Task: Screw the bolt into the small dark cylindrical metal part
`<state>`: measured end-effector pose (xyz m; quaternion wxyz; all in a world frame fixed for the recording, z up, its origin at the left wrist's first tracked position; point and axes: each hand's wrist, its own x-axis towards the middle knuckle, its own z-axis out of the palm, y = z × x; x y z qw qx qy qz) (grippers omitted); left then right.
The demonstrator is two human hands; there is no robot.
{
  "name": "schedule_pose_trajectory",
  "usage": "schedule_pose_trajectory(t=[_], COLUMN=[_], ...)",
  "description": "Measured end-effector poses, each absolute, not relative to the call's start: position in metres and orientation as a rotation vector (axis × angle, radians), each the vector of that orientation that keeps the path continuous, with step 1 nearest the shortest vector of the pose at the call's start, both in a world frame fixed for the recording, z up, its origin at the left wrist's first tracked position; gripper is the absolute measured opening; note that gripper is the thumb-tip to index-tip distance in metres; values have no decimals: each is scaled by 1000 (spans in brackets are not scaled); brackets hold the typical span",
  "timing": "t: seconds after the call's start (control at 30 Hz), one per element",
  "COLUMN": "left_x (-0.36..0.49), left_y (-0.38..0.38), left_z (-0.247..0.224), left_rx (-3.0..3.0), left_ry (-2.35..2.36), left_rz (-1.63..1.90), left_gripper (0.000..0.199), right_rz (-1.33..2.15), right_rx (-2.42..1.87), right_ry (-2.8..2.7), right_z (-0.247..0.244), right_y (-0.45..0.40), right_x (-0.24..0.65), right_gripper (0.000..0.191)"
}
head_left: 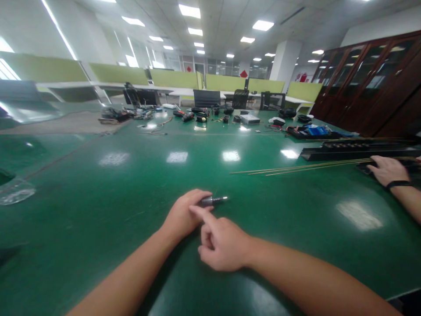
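A grey metal cylinder with a thin stepped shaft lies in my left hand, its narrow bright tip sticking out to the right. The fingers of this hand are wrapped around its rear part, which is hidden. Just to the right and nearer to me is my right hand. Its index finger points at the back of my left hand, close to the thumb, and seems to touch it. The other fingers are loosely curled, and nothing shows in them. Under both hands is the green tabletop.
Several thin brass-coloured rods lie to the right, before a long black metal channel. Another person's hand with a black wristband rests there. Tools and small parts stand along the far edge. A clear plastic container is at left.
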<state>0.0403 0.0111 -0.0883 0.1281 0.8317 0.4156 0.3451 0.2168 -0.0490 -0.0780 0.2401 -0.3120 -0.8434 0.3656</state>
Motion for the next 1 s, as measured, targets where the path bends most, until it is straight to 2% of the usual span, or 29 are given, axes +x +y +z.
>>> schedule_pose_trajectory(t=[0.1,0.3,0.4,0.57,0.63,0.7,0.83,0.9,1.0], left_x=[40,42,41,44,44,43,40,39,39], left_y=[12,13,16,16,14,13,13,13,13], left_z=[-90,-92,-95,-98,-97,-96,-90,-88,-87], left_rx=[2430,2371,2394,2458,2489,2465,2382,2347,2318], left_ry=[1222,1269,1300,1299,1368,1453,1478,1453,1393], left_rz=[970,967,952,916,881,857,850,862,911], left_gripper=[25,26,29,29,31,33,32,32,31], right_rz=[919,853,784,804,821,846,636,482,473], right_rx=[-861,-900,-885,-866,-834,-783,-918,-1071,-1125], right_ry=[-2355,-2399,-2487,-2447,-2465,-2420,-1964,-1751,-1782], right_z=[-78,-75,-74,-74,-74,-74,-75,-78,-86], right_y=[-48,-49,-49,-53,-55,-54,-31,-14,4], right_x=[216,216,215,212,212,216,237,247,253], right_gripper=[84,87,81,77,63,39,20,25,48])
